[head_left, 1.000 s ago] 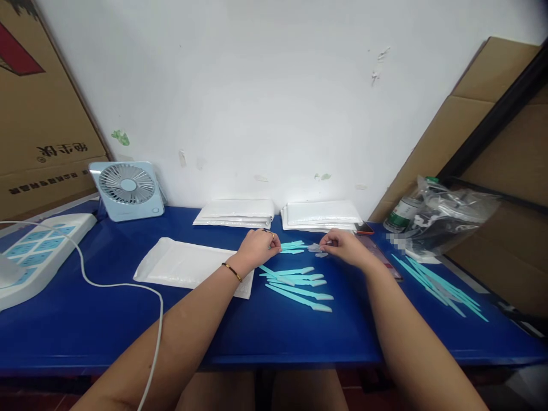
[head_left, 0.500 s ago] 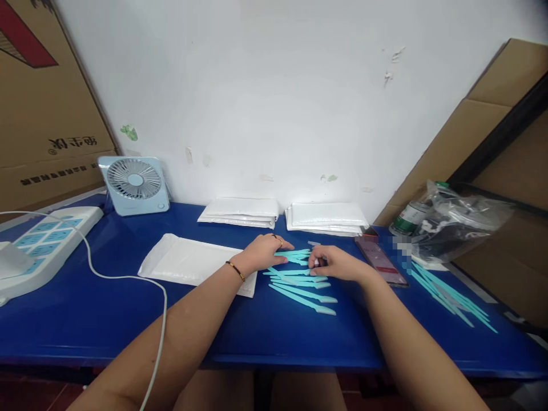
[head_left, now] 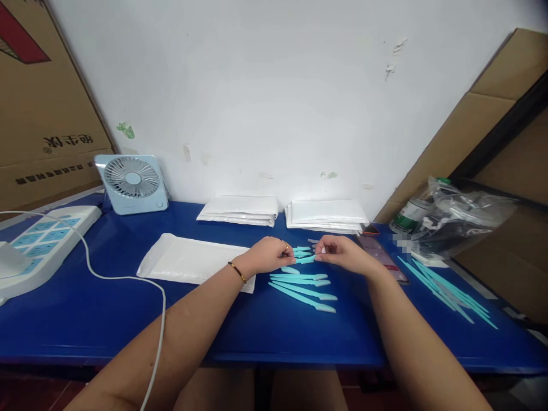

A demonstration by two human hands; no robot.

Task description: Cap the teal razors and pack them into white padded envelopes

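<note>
My left hand (head_left: pixel 268 254) and my right hand (head_left: pixel 342 253) meet over the blue table (head_left: pixel 85 308), each pinching one end of a thin turquoise plastic stick (head_left: pixel 305 260) held just above the surface. Several more turquoise sticks (head_left: pixel 302 285) with pale tips lie in a row right below my hands, and a few short ones (head_left: pixel 302 250) lie behind them. A flat white padded envelope (head_left: pixel 188 261) lies beside my left wrist. A gold bracelet is on my left wrist and a ring on one finger.
Two stacks of white envelopes (head_left: pixel 325 216) rest against the wall. A small blue fan (head_left: pixel 132 182) and a white device with a cable (head_left: pixel 38 242) stand on the left. A phone (head_left: pixel 381 257), a clear bag (head_left: pixel 462 220) and more turquoise sticks (head_left: pixel 445 285) lie on the right. Cardboard boxes flank the table.
My hands dropped to the row of sticks half a second ago, then came up again with one stick pinched between them.
</note>
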